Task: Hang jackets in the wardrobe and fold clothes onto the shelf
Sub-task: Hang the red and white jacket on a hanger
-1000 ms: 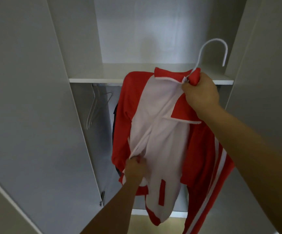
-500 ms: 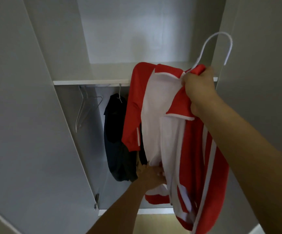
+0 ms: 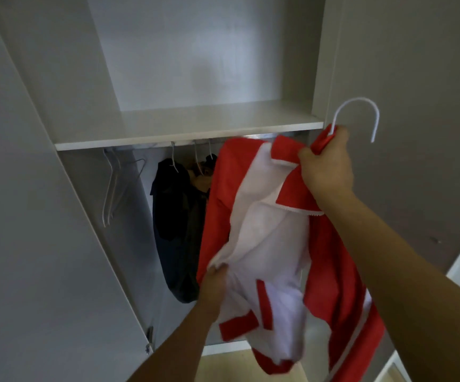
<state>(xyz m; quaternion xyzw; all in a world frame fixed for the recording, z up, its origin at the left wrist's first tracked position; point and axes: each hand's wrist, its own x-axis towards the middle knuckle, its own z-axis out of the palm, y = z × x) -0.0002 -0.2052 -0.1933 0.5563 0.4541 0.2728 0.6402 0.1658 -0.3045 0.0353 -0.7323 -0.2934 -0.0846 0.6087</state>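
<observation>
1. Head view: the right hand grips the collar of a red and white track jacket together with the neck of a white hanger, whose hook stands free above the fist.
2. The left hand pinches a bunch of the jacket's white lining low on its front, fingers curled into the cloth.
3. The jacket hangs in the air in front of the open wardrobe, just below the front edge of the shelf and to the right of a dark jacket already on the rail.
4. Two empty hangers hang at the rail's left end, well apart from the dark jacket.
5. The step in hand looks like hanging this jacket: it sits on its hanger but is not yet on the rail.
6. The next move probably calls for lowering the hook under the shelf edge and over the rail, in the gap right of the dark clothes, while the left hand lets the cloth fall straight.
</observation>
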